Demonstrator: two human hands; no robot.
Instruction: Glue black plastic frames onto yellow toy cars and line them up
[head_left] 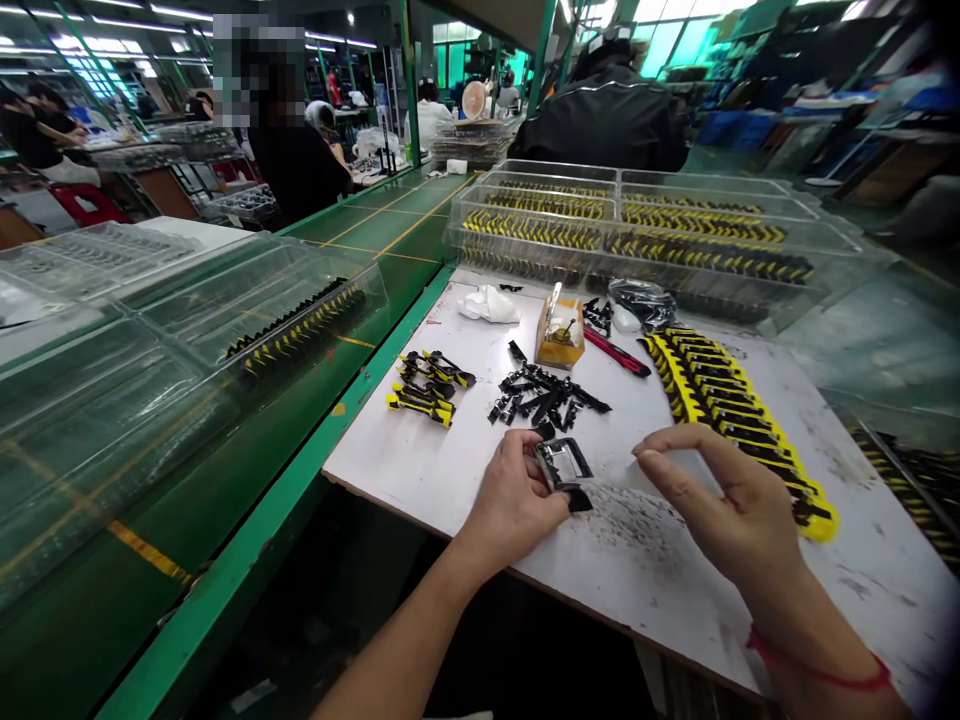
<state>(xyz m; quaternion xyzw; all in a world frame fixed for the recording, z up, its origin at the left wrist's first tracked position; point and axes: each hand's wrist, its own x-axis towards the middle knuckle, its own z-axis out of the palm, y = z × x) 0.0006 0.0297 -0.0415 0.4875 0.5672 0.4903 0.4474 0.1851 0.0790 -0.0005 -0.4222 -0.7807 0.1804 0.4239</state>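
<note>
My left hand (517,500) is closed round a black frame-shaped part (564,463) with a pale, shiny middle, held above the white board's front. To its right, my right hand (720,490) hangs over the board with thumb and index fingertips pinched together; whatever may be between them is too small to make out. Just beyond my left hand lies a loose pile of small black parts (547,392). Several yellow-and-black parts (429,385) sit at the board's left. A long row of yellow-and-black parts (731,415) runs beside my right hand.
On the white board (397,460) stand a small yellowish box (560,335), a red tool (616,353), white tissue (489,304) and a black plastic bag (643,303). Clear trays (619,235) of parts lie behind; another clear tray (180,350) rests on the green belt. People sit further back.
</note>
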